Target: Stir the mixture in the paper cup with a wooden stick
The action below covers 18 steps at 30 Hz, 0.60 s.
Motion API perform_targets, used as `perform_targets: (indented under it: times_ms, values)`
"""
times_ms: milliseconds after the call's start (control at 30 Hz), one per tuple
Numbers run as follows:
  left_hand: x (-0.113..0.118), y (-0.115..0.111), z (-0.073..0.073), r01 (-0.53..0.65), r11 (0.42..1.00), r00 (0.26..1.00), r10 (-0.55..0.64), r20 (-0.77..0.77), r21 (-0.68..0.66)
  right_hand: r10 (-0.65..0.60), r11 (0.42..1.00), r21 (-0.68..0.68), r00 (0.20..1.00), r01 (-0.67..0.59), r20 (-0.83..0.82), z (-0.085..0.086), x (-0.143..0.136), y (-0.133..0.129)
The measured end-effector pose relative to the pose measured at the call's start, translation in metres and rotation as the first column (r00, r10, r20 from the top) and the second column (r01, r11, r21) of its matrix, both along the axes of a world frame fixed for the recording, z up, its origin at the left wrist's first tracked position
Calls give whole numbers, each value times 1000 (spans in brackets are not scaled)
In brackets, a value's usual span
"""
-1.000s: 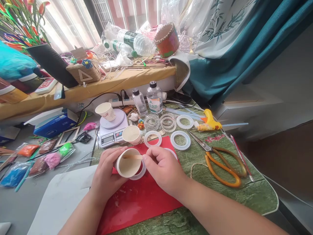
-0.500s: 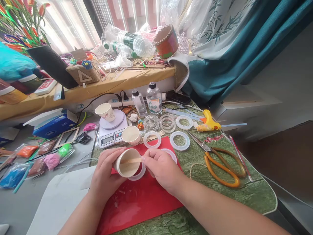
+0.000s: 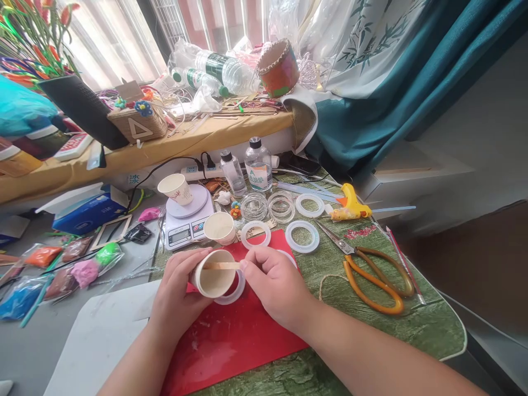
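My left hand (image 3: 180, 294) is wrapped round a white paper cup (image 3: 217, 281), which leans toward me so that its inside shows. Between the thumb and fingers of my right hand (image 3: 277, 286) is a flat wooden stick (image 3: 223, 265), its far end inside the cup. What lies at the cup's bottom is hard to make out. Beneath the cup, a translucent ring mould (image 3: 230, 297) rests on a red sheet (image 3: 237, 344). A second paper cup (image 3: 220, 228) stands just beyond, beside a digital scale (image 3: 185, 223) that carries a third paper cup (image 3: 175, 190).
More ring moulds (image 3: 302, 236) lie beyond my right hand. Orange-handled scissors (image 3: 373, 275) and a yellow glue gun (image 3: 350, 203) are at the right. Two clear bottles (image 3: 258, 168) with black caps stand at the back. Bagged coloured clay (image 3: 84, 272) lies at the left.
The wooden stick has shifted slightly up toward the cup's far rim, and my right hand has moved up a little with it. My left hand keeps its hold on the cup.
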<state>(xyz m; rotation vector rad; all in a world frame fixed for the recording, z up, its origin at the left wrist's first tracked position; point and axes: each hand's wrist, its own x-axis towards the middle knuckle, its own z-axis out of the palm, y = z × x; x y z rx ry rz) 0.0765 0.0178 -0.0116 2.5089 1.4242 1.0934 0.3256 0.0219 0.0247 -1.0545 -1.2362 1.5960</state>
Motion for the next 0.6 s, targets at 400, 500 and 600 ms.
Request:
perform_targets:
  times_ms: [400,500,600]
  values:
    - [4,2,6,37,998,999,-36,-32,53,133,988,45,970,-145,203,-6,-2,0]
    - [4,2,7,41,998,999,-40,-20,53,93,995,-43,995,-91,48,-5,-3,1]
    - [3,2,7,34,999,999,-33,-25,38,38,998,-53,999,-38,13,-2,-1,3]
